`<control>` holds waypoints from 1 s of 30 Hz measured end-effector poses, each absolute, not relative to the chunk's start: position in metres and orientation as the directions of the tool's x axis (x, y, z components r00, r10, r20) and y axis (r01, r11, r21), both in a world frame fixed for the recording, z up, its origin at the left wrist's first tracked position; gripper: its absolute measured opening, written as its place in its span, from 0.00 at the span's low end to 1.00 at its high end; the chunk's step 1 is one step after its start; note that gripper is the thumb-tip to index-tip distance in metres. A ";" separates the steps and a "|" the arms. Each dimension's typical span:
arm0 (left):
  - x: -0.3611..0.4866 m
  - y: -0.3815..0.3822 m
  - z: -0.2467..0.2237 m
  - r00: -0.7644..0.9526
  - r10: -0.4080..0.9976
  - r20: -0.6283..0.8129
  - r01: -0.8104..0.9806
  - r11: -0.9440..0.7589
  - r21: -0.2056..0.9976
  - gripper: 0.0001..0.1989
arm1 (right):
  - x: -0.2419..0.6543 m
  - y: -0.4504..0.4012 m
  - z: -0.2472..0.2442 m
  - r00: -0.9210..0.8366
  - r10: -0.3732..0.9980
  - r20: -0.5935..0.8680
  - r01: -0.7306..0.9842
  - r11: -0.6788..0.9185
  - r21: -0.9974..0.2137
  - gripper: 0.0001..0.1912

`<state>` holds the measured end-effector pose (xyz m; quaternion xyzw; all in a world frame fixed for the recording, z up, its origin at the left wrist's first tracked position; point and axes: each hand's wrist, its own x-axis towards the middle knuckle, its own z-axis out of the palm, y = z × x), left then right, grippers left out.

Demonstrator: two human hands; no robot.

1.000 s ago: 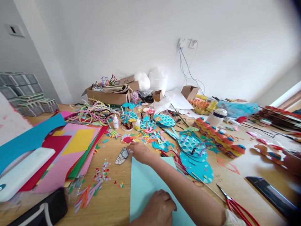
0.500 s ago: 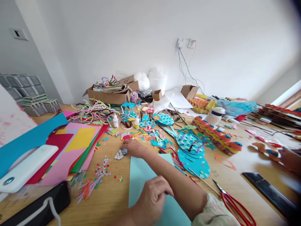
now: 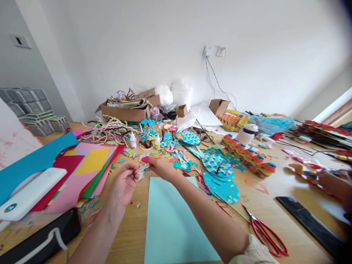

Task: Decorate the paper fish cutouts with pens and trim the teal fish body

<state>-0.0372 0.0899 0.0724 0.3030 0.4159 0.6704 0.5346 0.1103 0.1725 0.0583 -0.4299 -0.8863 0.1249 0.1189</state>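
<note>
My right hand [image 3: 162, 168] reaches over the pale blue sheet [image 3: 173, 220], its fingers pinched at the edge of a small grey-and-white patterned paper cutout [image 3: 142, 172]. My left hand [image 3: 125, 183] is on the other side of the cutout, palm partly turned up and fingers curled in; nothing shows in them. Just behind my right fingertips a dark pink paper piece [image 3: 145, 159] is visible. Red-handled scissors [image 3: 266, 234] lie to the right of the sheet, blades pointing away.
Coloured paper [image 3: 93, 161] is stacked at left beside a white device [image 3: 33, 194] and a black phone-like slab [image 3: 41, 238]. Glue bottles [image 3: 132, 140], scraps and blue crafts [image 3: 217, 165] lie behind. Another person's hand [image 3: 332, 183] is at far right, near a black strip [image 3: 308, 223].
My left hand has moved from over the blue sheet to the left and forward, near the cutout. The cutout and my right hand have shifted slightly away from me.
</note>
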 end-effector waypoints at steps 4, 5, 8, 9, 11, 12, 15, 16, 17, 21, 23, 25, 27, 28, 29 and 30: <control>-0.049 0.092 0.068 -0.167 0.986 0.011 -0.262 -0.055 0.964 0.03 | 0.140 0.162 0.059 -0.473 0.877 0.084 0.751 0.451 -0.482 0.01; -0.048 0.091 0.065 -0.122 0.992 0.024 -0.180 -0.046 0.983 0.03 | 0.146 0.158 0.055 -0.450 0.892 0.055 0.749 0.410 -0.521 0.01; -0.035 0.084 0.051 0.027 0.999 0.040 0.089 -0.043 0.995 0.05 | 0.160 0.147 0.041 -0.387 0.921 -0.051 0.739 0.276 -0.615 0.03; -0.029 0.080 0.046 0.068 0.997 0.046 0.164 -0.056 0.985 0.07 | 0.162 0.143 0.037 -0.369 0.926 -0.076 0.733 0.240 -0.636 0.03; -0.018 0.068 0.035 0.134 0.990 0.048 0.285 -0.084 0.955 0.13 | 0.164 0.138 0.028 -0.344 0.933 -0.106 0.721 0.190 -0.666 0.05; -0.013 0.062 0.030 0.157 0.986 0.047 0.336 -0.098 0.937 0.17 | 0.164 0.136 0.024 -0.336 0.935 -0.113 0.715 0.175 -0.676 0.07; -0.006 0.046 0.019 0.384 0.923 -0.024 0.737 -0.291 0.611 0.26 | 0.165 0.130 0.016 -0.327 0.936 -0.127 0.699 0.149 -0.700 0.10; -0.006 0.042 0.017 0.438 0.896 -0.070 0.800 -0.352 0.486 0.27 | 0.166 0.129 0.014 -0.329 0.935 -0.131 0.692 0.144 -0.707 0.11; -0.006 0.039 0.015 0.471 0.875 -0.109 0.834 -0.402 0.377 0.27 | 0.168 0.127 0.013 -0.331 0.934 -0.134 0.684 0.140 -0.716 0.11; -0.008 0.034 0.009 0.483 0.863 -0.146 0.867 -0.449 0.216 0.26 | 0.172 0.118 0.010 -0.342 0.928 -0.149 0.651 0.120 -0.750 0.10; -0.008 0.033 0.005 0.480 0.867 -0.138 0.872 -0.454 0.183 0.26 | 0.173 0.113 0.012 -0.344 0.926 -0.152 0.640 0.112 -0.760 0.10; -0.008 0.030 0.000 0.475 0.872 -0.115 0.876 -0.456 0.159 0.26 | 0.173 0.108 0.014 -0.337 0.930 -0.146 0.634 0.110 -0.765 0.10; -0.009 0.027 -0.005 0.471 0.879 -0.080 0.878 -0.457 0.142 0.25 | 0.176 0.105 0.017 -0.311 0.942 -0.129 0.630 0.103 -0.770 0.09; -0.009 0.025 -0.007 0.468 0.882 -0.061 0.879 -0.457 0.139 0.25 | 0.178 0.104 0.018 -0.292 0.948 -0.125 0.627 0.091 -0.774 0.09; -0.009 0.024 -0.007 0.467 0.883 -0.045 0.878 -0.458 0.142 0.25 | 0.180 0.103 0.019 -0.271 0.954 -0.131 0.621 0.069 -0.780 0.10; -0.009 0.024 -0.005 0.468 0.883 -0.029 0.876 -0.459 0.149 0.24 | 0.183 0.103 0.020 -0.251 0.957 -0.145 0.615 0.042 -0.787 0.10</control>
